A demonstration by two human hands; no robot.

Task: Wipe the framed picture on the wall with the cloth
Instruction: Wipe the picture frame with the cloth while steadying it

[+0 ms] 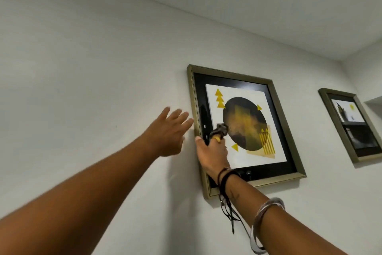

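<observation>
A framed picture (275, 97) hangs on the white wall, with a dull gold frame, a black mat and a print of a dark circle and yellow triangles. My right hand (213, 154) is pressed against the lower left of its glass, shut on a small bunched dark cloth (220, 129) with a bit of yellow showing. My left hand (169, 130) is raised with fingers spread, its fingertips at the frame's left edge; whether they touch it is unclear.
A second, smaller gold-framed picture (351, 124) hangs further right on the same wall. A white recess edge (374, 101) shows at the far right. The ceiling meets the wall above. Bracelets and cords hang from my right wrist.
</observation>
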